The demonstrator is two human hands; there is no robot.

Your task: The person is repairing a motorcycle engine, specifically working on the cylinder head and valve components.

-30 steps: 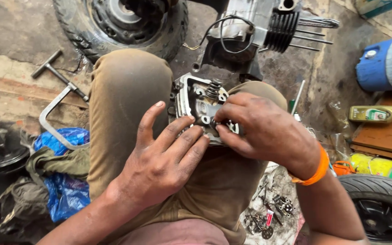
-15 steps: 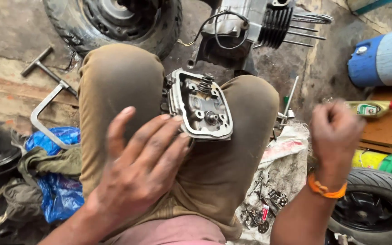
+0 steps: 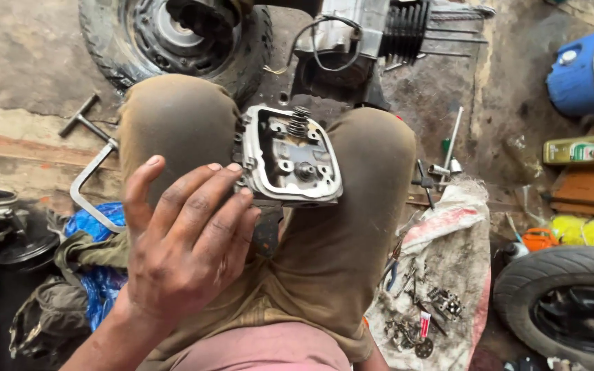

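1. Concrete floor (image 3: 29, 82): stained grey surface carrying all loose parts. A black rubber tyre on a wheel hub (image 3: 173, 34) lies at the far left; a second black tyre (image 3: 558, 309) lies at the near right.
2. Finned metal engine block (image 3: 379, 31): sits at the far centre, studs pointing right, just beyond the knees.
3. Knees in brown trousers (image 3: 352, 227): these form the only support for the workpiece.
4. Dirty white cloth sack (image 3: 448, 254): spread on the floor at the right, holding small dark fasteners and tools.
5. Left hand (image 3: 180, 247): fingers spread wide, holding nothing; the fingertips touch the left edge of the workpiece. The right hand is out of view, so its grip cannot be told.
6. Grey cast-metal cylinder head (image 3: 290, 158): rests tilted between the knees, open cavity upward, one coil valve spring at its far edge.
7. Risk: the head is steadied by fingertip contact alone. A knee shift could tip it onto the floor, and loose internal parts could fall out.
8. Risk: grit from the floor could enter the open cavity.
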